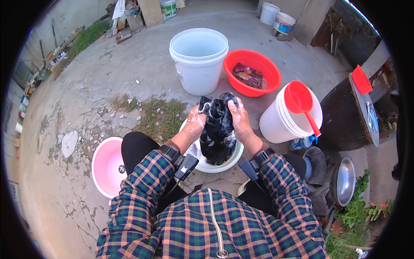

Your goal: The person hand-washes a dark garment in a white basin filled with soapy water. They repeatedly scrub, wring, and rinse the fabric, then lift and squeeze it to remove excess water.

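A wet black piece of clothing (217, 125) is bunched between my two hands, streaked with white suds. My left hand (194, 126) grips its left side, and my right hand (239, 118) grips its upper right side. Foam coats the fingers of both. The lower part of the cloth hangs into a pale basin (227, 166) between my knees, where white suds show along the edges. What kind of garment it is, I cannot tell. Each wrist wears a dark strap with a small black device.
Beyond the basin stand a tall white bucket (198, 71) and a red basin (271, 84) holding patterned cloth in water. To the right, a red dipper (298, 97) rests on a white bucket (276, 123) beside a dark vat (343, 118). A pink basin (100, 166) sits by my left knee.
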{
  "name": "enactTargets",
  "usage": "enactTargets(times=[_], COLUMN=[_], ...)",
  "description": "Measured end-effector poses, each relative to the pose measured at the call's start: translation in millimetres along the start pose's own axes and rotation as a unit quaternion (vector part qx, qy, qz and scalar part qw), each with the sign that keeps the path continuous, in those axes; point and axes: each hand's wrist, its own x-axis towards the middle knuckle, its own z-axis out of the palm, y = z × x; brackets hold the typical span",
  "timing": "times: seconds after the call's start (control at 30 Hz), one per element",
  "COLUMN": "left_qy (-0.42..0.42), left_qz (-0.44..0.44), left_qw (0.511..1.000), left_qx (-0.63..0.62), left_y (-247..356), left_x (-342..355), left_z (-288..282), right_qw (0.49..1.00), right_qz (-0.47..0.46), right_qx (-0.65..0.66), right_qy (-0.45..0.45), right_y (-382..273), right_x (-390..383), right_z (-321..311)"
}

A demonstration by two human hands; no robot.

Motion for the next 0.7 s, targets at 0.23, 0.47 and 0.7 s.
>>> enactTargets(times=[0.23, 0.47, 0.7], left_qy=[0.214, 0.216, 0.197], left_qz=[0.064, 0.274, 0.193], left_qw=[0.969, 0.786, 0.726], left_qx=[0.104, 0.51, 0.63], left_y=[-10, -23, -51], left_x=[-9, -1, 2], left_z=[39, 26, 6], right_qw=[0.987, 0.979, 0.962], right_qz=[-0.059, -0.047, -0.064], right_qx=[-0.149, -0.197, -0.266], right_qy=[-0.028, 0.037, -0.025], right_y=[21, 25, 29], right_x=[-21, -16, -1], right_z=[22, 36, 30])
